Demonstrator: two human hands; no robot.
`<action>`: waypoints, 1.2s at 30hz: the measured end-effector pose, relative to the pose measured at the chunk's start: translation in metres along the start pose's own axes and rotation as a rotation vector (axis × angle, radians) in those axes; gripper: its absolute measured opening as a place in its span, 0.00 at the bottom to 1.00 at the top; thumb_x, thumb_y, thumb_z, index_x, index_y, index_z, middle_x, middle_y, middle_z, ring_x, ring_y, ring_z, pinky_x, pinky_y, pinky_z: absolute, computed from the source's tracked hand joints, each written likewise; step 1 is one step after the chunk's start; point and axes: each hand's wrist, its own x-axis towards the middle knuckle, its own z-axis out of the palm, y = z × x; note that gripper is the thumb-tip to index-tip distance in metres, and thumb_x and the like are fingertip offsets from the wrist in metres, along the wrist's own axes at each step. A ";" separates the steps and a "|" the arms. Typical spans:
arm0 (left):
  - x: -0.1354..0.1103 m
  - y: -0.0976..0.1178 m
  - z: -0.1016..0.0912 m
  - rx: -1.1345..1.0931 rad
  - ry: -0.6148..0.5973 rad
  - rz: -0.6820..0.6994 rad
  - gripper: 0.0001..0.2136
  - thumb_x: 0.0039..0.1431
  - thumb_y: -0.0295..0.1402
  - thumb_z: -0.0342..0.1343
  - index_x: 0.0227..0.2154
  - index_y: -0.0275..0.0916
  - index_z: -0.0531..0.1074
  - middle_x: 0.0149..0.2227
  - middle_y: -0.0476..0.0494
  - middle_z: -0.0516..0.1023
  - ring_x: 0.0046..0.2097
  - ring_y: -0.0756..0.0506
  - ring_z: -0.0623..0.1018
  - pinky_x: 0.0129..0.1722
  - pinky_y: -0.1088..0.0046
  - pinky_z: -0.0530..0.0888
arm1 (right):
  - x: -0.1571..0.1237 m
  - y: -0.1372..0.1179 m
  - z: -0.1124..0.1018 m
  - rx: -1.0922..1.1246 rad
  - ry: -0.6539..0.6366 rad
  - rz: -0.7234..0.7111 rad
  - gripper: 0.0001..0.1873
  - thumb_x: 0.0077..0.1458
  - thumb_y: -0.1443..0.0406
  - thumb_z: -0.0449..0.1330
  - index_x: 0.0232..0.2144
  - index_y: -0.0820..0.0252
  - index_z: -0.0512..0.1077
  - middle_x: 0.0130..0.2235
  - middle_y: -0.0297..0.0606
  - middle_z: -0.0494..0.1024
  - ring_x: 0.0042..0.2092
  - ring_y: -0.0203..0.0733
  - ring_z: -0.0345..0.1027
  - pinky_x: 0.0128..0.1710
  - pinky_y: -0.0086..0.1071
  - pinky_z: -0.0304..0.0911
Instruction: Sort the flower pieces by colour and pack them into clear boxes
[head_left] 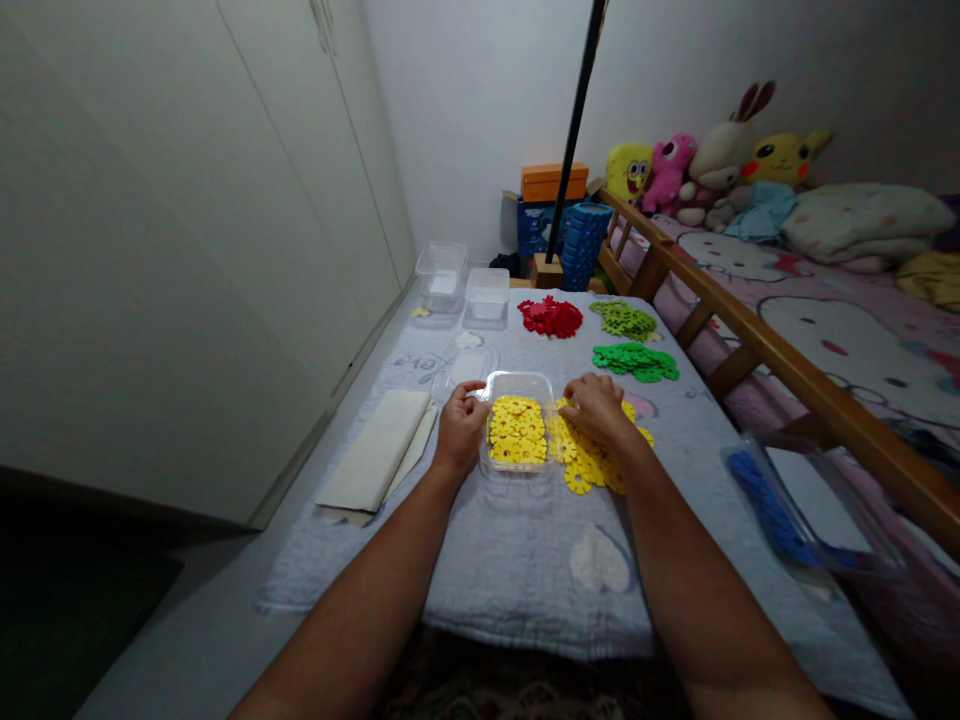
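In the middle of the table stands a clear plastic container (517, 380) with yellow snowflake discs (517, 430) lying in it. My left hand (461, 428) grips its left side, fingers curled at the rim. On the right, my right hand (598, 408) bends down over a loose pile of yellow snowflake discs (581, 470), its fingers drawn together on some of them close to the container's right wall. The palm hides part of that pile, and how many discs the fingers hold does not show.
Red discs (551, 317), olive-green discs (624, 319) and bright green discs (636, 362) lie in piles farther back. Clear containers (442, 275) stand at the far left. Folded cream paper (379, 450) lies left; a lidded box of blue pieces (772, 505) sits right, near the wooden bed rail (750, 320).
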 end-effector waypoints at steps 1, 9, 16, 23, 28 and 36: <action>0.000 0.001 0.000 -0.002 -0.002 -0.001 0.16 0.49 0.34 0.58 0.43 0.40 0.71 0.20 0.60 0.56 0.21 0.53 0.56 0.24 0.78 0.55 | 0.000 0.001 0.000 0.032 0.006 0.010 0.11 0.55 0.63 0.62 0.41 0.56 0.79 0.49 0.47 0.77 0.53 0.56 0.63 0.49 0.43 0.54; 0.000 0.000 0.000 -0.008 -0.003 0.011 0.16 0.50 0.34 0.58 0.43 0.39 0.71 0.20 0.61 0.55 0.21 0.53 0.55 0.24 0.78 0.55 | -0.003 0.004 -0.021 0.449 0.235 0.041 0.10 0.59 0.62 0.56 0.32 0.57 0.77 0.39 0.40 0.82 0.46 0.48 0.71 0.50 0.41 0.56; 0.001 -0.002 -0.001 -0.006 0.002 0.009 0.16 0.49 0.33 0.58 0.43 0.39 0.72 0.20 0.61 0.56 0.21 0.53 0.56 0.24 0.78 0.55 | -0.020 -0.033 -0.038 0.553 0.178 -0.303 0.06 0.59 0.64 0.60 0.34 0.54 0.77 0.39 0.38 0.81 0.47 0.46 0.69 0.59 0.45 0.52; 0.002 -0.005 -0.001 -0.018 -0.007 0.021 0.16 0.50 0.33 0.58 0.44 0.40 0.71 0.20 0.61 0.56 0.21 0.53 0.57 0.24 0.78 0.56 | -0.027 -0.045 -0.034 0.432 -0.121 -0.447 0.06 0.60 0.67 0.61 0.34 0.54 0.78 0.40 0.36 0.81 0.50 0.46 0.68 0.65 0.57 0.35; 0.002 -0.004 -0.001 -0.003 -0.012 0.026 0.16 0.50 0.33 0.58 0.44 0.39 0.71 0.19 0.61 0.56 0.21 0.53 0.57 0.24 0.78 0.56 | -0.029 -0.043 -0.036 0.376 -0.170 -0.494 0.06 0.60 0.67 0.62 0.34 0.54 0.80 0.41 0.37 0.81 0.51 0.46 0.68 0.65 0.57 0.36; 0.000 0.000 -0.001 0.008 -0.008 0.015 0.16 0.50 0.33 0.58 0.44 0.39 0.71 0.20 0.60 0.57 0.22 0.53 0.57 0.24 0.77 0.56 | -0.013 -0.006 -0.032 0.267 0.100 -0.163 0.10 0.61 0.67 0.58 0.38 0.55 0.81 0.45 0.43 0.79 0.52 0.50 0.67 0.57 0.44 0.51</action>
